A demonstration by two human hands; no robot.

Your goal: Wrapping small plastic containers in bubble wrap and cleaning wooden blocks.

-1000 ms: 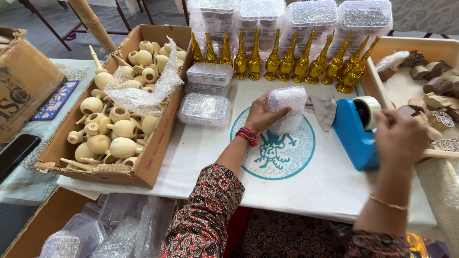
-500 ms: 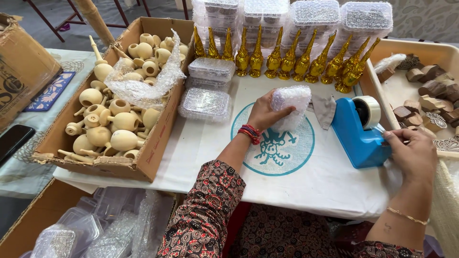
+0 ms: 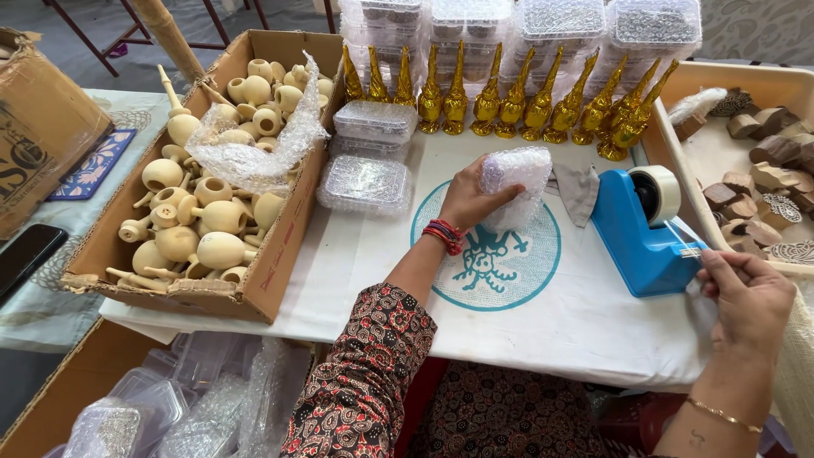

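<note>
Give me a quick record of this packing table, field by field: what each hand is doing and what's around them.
left hand: holds a bubble-wrapped bundle on the white cloth
right hand: fingers pinch clear tape drawn from the blue tape dispenser
far side: row of gold figurines before stacked clear plastic boxes
left of cloth: cardboard box of pale wooden pots with loose bubble wrap
right edge: tray of carved wooden blocks

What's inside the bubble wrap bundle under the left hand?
Cannot tell: the bubble wrap bundle is covered all round, so whatever it holds is hidden. The left hand grips its side, and it rests on the white cloth.
</note>
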